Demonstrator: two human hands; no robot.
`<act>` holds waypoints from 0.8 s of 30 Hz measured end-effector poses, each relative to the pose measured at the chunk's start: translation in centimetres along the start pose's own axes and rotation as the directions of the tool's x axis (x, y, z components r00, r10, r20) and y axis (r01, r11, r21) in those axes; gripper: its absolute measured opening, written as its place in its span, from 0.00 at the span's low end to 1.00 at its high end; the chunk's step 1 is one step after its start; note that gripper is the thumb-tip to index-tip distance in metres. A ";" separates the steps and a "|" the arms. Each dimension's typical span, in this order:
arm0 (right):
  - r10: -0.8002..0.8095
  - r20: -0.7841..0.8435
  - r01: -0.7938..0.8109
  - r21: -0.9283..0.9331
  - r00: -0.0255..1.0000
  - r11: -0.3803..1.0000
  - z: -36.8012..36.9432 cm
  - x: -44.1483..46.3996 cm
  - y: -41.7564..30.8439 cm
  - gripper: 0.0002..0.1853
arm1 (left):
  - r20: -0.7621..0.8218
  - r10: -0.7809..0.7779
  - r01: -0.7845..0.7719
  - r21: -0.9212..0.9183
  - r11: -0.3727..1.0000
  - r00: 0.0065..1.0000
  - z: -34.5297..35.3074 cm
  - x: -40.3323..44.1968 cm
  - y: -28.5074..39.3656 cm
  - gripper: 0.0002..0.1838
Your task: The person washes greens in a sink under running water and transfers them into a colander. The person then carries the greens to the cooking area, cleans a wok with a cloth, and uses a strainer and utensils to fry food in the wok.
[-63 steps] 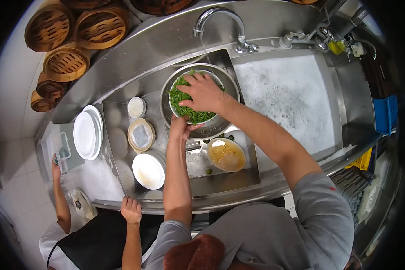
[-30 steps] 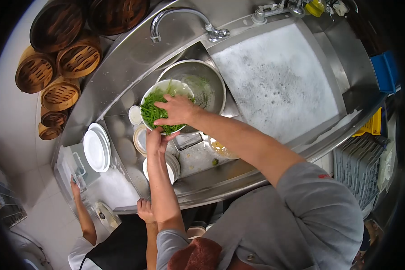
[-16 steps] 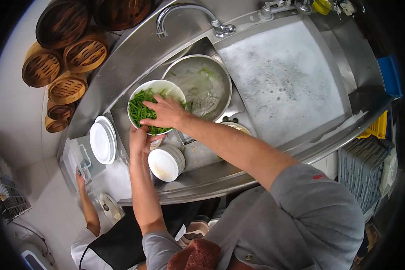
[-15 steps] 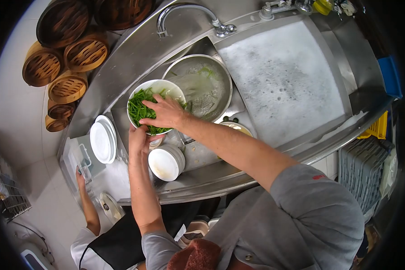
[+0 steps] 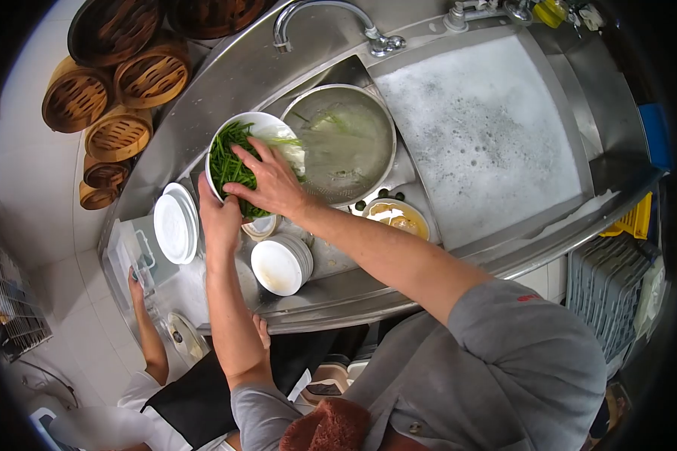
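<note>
My left hand (image 5: 220, 219) is closed on the lower left rim of a white bowl (image 5: 262, 120). The bowl leans to the right over a round metal basin (image 5: 387, 135), and cloudy water with a few green bits runs across that basin. Cut green vegetables (image 5: 229, 156) fill the bowl's left side. Spread over these greens, my right hand (image 5: 274, 184) rests with its fingers apart. Whether the metal basin has a mesh bottom, I cannot tell.
Stacked white plates (image 5: 278, 268) and more plates (image 5: 174, 225) sit to the left. A dish with brown residue (image 5: 399, 216) lies below the basin. The right sink holds foamy water (image 5: 478, 128); a faucet (image 5: 387, 43) rises behind. Another person's hand (image 5: 135, 286) is at far left.
The white bowl has tipped further toward the metal basin, and my right hand has moved with it over the greens. The view has shifted slightly; more of the residue dish shows.
</note>
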State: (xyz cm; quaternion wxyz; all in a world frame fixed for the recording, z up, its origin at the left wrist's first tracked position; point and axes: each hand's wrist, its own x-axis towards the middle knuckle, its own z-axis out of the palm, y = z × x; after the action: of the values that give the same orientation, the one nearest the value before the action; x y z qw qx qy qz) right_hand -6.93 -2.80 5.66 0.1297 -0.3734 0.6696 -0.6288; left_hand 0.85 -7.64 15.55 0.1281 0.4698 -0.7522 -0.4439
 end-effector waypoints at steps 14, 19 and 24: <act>-0.187 -0.222 0.244 0.267 0.957 0.932 0.0 1.9 -3.6 0.47 | -0.194 0.564 -0.357 0.600 0.716 0.803 0.4 -5.3 6.0 0.37; -0.239 -0.286 0.335 0.359 0.928 0.871 -0.4 2.5 -5.2 0.49 | -0.243 0.636 -0.340 0.679 0.651 0.732 0.9 -7.0 8.0 0.36; -0.266 -0.325 0.393 0.433 0.908 0.811 -0.8 2.7 -6.6 0.50 | -0.274 0.673 -0.341 0.697 0.631 0.687 1.1 -8.2 9.4 0.35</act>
State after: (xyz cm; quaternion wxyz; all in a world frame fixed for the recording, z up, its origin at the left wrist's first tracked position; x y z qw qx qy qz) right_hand -7.14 -3.53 12.81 0.0229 -0.3572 0.4237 -0.8321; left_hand -1.09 1.27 24.22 0.2932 0.3424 -0.8925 0.0145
